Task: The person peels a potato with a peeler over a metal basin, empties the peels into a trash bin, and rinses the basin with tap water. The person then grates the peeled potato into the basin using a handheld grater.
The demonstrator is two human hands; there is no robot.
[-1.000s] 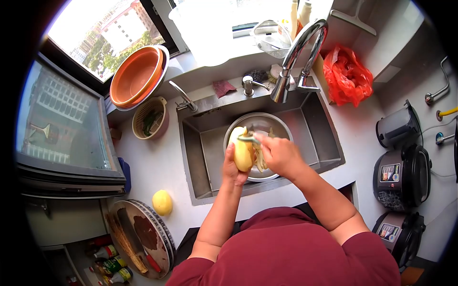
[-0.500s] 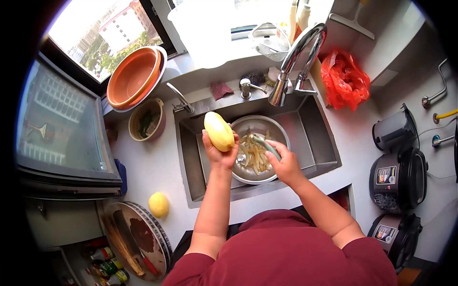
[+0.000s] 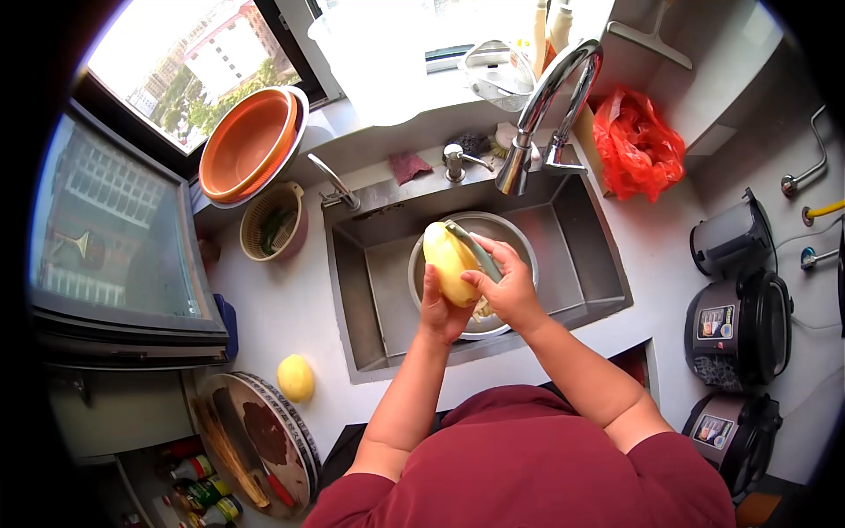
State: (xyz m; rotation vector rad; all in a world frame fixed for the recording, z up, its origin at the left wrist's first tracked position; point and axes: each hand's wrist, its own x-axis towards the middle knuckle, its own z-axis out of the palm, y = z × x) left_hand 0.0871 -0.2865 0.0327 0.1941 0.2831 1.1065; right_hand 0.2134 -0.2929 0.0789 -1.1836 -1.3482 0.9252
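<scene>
A yellow oval potato (image 3: 447, 262) was grasped by the left hand (image 3: 441, 317), a grey-green peeler (image 3: 481, 253) by the right hand (image 3: 514, 295); for peeling, firm support seemed needed.

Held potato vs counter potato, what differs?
Shape: held potato is elongated; counter potato looks rounder, more compact.
Support: held potato is in the left hand, above the metal bowl; counter potato rests on the counter, untouched by either hand.
Shared: pale yellow, smooth-looking.
</scene>
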